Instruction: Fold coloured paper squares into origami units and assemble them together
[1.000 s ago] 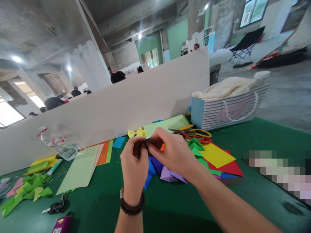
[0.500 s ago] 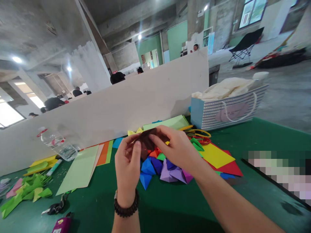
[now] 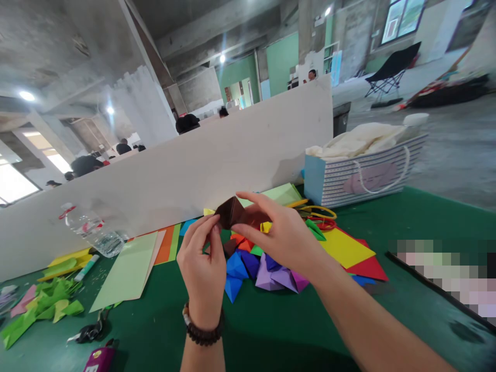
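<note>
i have the left hand [image 3: 201,274] and right hand [image 3: 284,240] up over the green table [image 3: 406,206], with a folded dark brown paper [image 3: 231,213] held in the air between them. the left fingers [image 3: 205,223] pinch narrowly on its lower left edge. the right fingers [image 3: 251,199] sit wider around its right side, and i can't tell exactly where the thumb lies. just below is a pile of folded paper shapes [image 3: 248,268] in blue, purple, orange and green. past the right hand lie red and yellow scissor handles [image 3: 320,219] and a yellow paper sheet [image 3: 343,248]. a beaded bracelet [image 3: 201,328] circles the left wrist.
</note>
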Action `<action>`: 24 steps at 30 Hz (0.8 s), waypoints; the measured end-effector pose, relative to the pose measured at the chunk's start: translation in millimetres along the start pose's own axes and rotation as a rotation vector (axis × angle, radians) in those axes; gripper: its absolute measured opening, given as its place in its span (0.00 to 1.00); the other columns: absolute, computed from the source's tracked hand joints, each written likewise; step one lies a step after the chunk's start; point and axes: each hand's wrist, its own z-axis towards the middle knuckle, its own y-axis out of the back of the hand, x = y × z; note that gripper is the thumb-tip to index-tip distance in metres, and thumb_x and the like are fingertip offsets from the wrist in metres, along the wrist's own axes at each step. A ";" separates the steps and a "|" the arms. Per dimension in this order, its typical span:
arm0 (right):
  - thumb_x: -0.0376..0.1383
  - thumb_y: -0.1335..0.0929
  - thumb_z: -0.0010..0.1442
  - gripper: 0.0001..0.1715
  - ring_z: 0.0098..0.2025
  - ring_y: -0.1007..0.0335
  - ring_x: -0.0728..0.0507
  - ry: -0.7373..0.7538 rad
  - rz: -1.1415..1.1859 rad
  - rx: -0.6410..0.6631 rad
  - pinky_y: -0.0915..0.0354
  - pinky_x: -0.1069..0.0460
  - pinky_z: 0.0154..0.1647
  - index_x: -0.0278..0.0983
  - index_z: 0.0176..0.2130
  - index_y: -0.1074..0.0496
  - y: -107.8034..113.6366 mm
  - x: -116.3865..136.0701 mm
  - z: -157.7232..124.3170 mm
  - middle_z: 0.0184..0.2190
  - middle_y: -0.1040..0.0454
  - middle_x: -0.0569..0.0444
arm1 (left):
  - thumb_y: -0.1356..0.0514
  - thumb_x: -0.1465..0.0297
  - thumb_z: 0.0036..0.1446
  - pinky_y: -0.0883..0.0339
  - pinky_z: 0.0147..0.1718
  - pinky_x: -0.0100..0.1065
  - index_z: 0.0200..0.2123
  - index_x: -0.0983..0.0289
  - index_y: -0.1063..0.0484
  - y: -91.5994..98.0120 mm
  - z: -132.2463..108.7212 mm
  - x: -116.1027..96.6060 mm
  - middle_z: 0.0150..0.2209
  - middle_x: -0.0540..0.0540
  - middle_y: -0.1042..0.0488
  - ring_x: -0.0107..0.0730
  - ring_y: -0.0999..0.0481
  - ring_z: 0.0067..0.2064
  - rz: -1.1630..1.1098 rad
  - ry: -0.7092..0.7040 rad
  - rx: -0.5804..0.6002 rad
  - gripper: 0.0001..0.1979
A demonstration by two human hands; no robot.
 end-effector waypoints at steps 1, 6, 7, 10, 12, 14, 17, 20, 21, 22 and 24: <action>0.42 0.29 0.57 0.32 0.36 0.24 0.44 0.012 -0.032 -0.017 0.29 0.50 0.37 0.40 0.58 0.37 -0.2 0.0 -0.5 0.41 0.22 0.51 | 0.45 0.72 0.61 0.26 0.44 0.36 0.42 0.61 0.23 -0.1 0.1 -0.5 0.42 0.56 0.23 0.34 0.24 0.45 0.019 -0.010 -0.003 0.10; 0.37 0.34 0.62 0.20 0.39 0.23 0.45 0.079 -0.081 -0.083 0.29 0.52 0.38 0.39 0.54 0.33 0.5 -0.8 0.5 0.39 0.21 0.52 | 0.45 0.75 0.61 0.26 0.45 0.36 0.43 0.63 0.23 0.0 0.7 -0.4 0.44 0.58 0.24 0.35 0.24 0.47 0.113 -0.087 0.056 0.12; 0.35 0.35 0.63 0.18 0.38 0.23 0.45 0.095 -0.087 -0.083 0.29 0.52 0.38 0.40 0.53 0.32 0.7 -1.5 1.2 0.38 0.21 0.52 | 0.44 0.75 0.60 0.26 0.46 0.36 0.43 0.63 0.23 -0.2 0.8 0.2 0.45 0.58 0.24 0.35 0.24 0.48 0.128 -0.101 0.067 0.12; 0.36 0.34 0.62 0.20 0.40 0.23 0.44 0.146 -0.165 -0.065 0.28 0.50 0.41 0.40 0.54 0.33 0.3 -4.5 2.8 0.40 0.21 0.52 | 0.43 0.75 0.59 0.27 0.47 0.36 0.45 0.64 0.24 -1.0 0.8 2.2 0.46 0.59 0.24 0.36 0.24 0.48 0.138 -0.115 0.094 0.12; 0.38 0.31 0.58 0.26 0.43 0.24 0.42 0.162 -0.237 -0.052 0.28 0.47 0.43 0.39 0.56 0.35 -0.6 -6.3 3.3 0.44 0.22 0.49 | 0.43 0.75 0.59 0.26 0.47 0.34 0.44 0.64 0.23 -1.2 0.6 2.3 0.45 0.58 0.23 0.34 0.24 0.48 0.114 -0.097 0.101 0.12; 0.38 0.29 0.56 0.31 0.44 0.24 0.39 0.158 -0.287 -0.055 0.28 0.45 0.44 0.38 0.57 0.36 -1.7 -7.1 3.0 0.46 0.23 0.47 | 0.43 0.74 0.59 0.26 0.45 0.32 0.42 0.64 0.23 -1.0 0.2 1.5 0.44 0.57 0.23 0.32 0.23 0.46 0.078 -0.062 0.090 0.10; 0.37 0.30 0.57 0.32 0.42 0.24 0.39 0.168 -0.306 -0.062 0.28 0.45 0.43 0.38 0.58 0.38 -2.3 -6.8 1.8 0.46 0.24 0.47 | 0.42 0.74 0.59 0.25 0.41 0.28 0.40 0.64 0.22 -0.1 -0.1 -0.4 0.42 0.56 0.23 0.30 0.23 0.44 0.038 -0.017 0.064 0.09; 0.36 0.34 0.61 0.26 0.42 0.24 0.41 0.198 -0.250 -0.069 0.28 0.47 0.43 0.38 0.58 0.38 -1.1 -5.4 0.5 0.45 0.23 0.48 | 0.42 0.74 0.59 0.25 0.40 0.28 0.41 0.64 0.23 0.8 0.3 -1.0 0.41 0.56 0.23 0.30 0.23 0.43 0.038 -0.011 0.062 0.09; 0.36 0.35 0.62 0.25 0.42 0.24 0.42 0.196 -0.213 -0.074 0.28 0.48 0.42 0.38 0.58 0.38 -0.4 -4.8 0.2 0.44 0.23 0.49 | 0.42 0.74 0.60 0.25 0.40 0.29 0.41 0.64 0.23 0.9 0.5 -1.0 0.41 0.56 0.23 0.30 0.24 0.43 0.042 -0.014 0.062 0.09; 0.35 0.37 0.63 0.24 0.42 0.24 0.43 0.181 -0.169 -0.077 0.28 0.49 0.41 0.39 0.58 0.38 0.4 -4.2 0.1 0.43 0.22 0.49 | 0.43 0.74 0.60 0.25 0.41 0.30 0.41 0.64 0.23 0.8 0.8 -0.9 0.42 0.56 0.23 0.30 0.24 0.44 0.047 -0.020 0.064 0.10; 0.35 0.39 0.64 0.22 0.39 0.24 0.45 0.123 -0.082 -0.081 0.28 0.52 0.37 0.39 0.58 0.37 1.6 -3.3 0.1 0.40 0.22 0.51 | 0.43 0.74 0.60 0.25 0.43 0.31 0.41 0.64 0.23 0.3 1.3 -0.7 0.42 0.57 0.23 0.31 0.24 0.45 0.053 -0.033 0.067 0.10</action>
